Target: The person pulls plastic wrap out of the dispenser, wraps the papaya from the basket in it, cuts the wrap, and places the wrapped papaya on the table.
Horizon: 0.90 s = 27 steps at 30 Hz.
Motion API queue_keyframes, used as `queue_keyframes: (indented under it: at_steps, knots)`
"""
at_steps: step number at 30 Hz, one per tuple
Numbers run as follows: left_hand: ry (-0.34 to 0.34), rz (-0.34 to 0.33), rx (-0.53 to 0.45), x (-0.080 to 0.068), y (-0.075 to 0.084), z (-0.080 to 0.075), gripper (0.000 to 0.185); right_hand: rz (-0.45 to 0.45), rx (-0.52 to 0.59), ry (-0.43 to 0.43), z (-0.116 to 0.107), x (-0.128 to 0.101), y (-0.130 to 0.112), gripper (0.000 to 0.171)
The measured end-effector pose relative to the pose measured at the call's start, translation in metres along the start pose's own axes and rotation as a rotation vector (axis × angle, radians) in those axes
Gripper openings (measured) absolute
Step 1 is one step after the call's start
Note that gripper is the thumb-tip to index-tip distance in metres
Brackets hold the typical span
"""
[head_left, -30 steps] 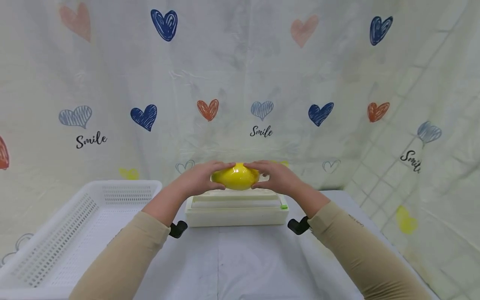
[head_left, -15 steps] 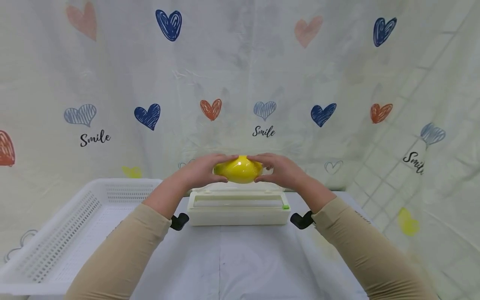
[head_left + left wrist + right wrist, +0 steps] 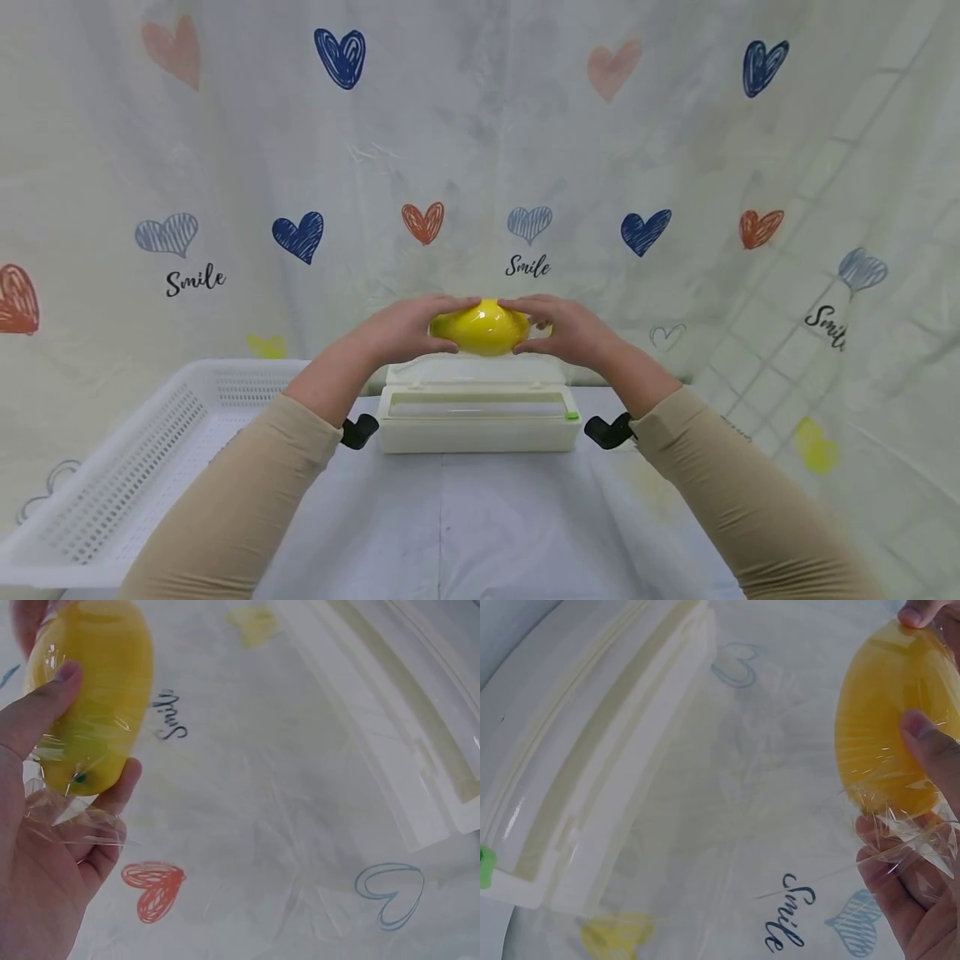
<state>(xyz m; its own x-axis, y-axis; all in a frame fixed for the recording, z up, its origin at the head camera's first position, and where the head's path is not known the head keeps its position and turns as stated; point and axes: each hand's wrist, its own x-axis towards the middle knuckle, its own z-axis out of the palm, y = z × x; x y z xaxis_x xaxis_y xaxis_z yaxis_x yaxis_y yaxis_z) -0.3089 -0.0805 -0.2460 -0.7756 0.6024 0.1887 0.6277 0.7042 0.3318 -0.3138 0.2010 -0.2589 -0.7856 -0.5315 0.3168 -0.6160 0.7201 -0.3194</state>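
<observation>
- Head view: the left hand (image 3: 401, 332) and right hand (image 3: 570, 332) hold a yellow lemon (image 3: 480, 328) between them, each with fingers curled round one end, thumbs underneath. The lemon hangs in the air above the dispenser (image 3: 478, 412), clear of it.
- The dispenser, a cream box with its lid raised and a green tab (image 3: 571, 415) at its 3 o'clock end, stands on the counter (image 3: 480, 525). A white basket (image 3: 142, 467) sits at its 9 o'clock, near it. A heart-printed cloth (image 3: 480, 150) hangs behind.
- Left wrist view: the left hand (image 3: 52, 847) grips the lemon (image 3: 94, 690), thumb across its side, fingers beneath. Clear film (image 3: 75, 817) wraps the fruit and bunches loosely at its lower tip against the palm. The dispenser (image 3: 420, 727) shows at 2 o'clock, well apart from the fruit.
- Right wrist view: the right hand (image 3: 922, 892) grips the lemon (image 3: 889, 727), one fingertip on its face; crinkled film (image 3: 907, 832) gathers at the lemon's 6 o'clock by the fingers. The dispenser (image 3: 592, 757) lies at 9 o'clock, its green tab (image 3: 486, 866) at the left edge.
</observation>
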Motion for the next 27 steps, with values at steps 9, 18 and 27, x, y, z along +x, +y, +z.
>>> queue_keyframes:
  at_steps: [9,18,27]
  knots:
    - [-0.001,0.028,0.015,0.002,0.007,-0.012,0.072,-0.032,-0.015,0.016,-0.012,0.000,-0.006,0.069]
    - [-0.013,0.016,0.024,-0.007,0.021,-0.016,0.071,-0.015,-0.013,-0.016,-0.022,-0.008,-0.014,0.068]
    - [-0.068,-0.048,-0.041,-0.042,0.029,0.028,0.070,-0.006,0.094,-0.173,0.002,-0.044,-0.014,0.067]
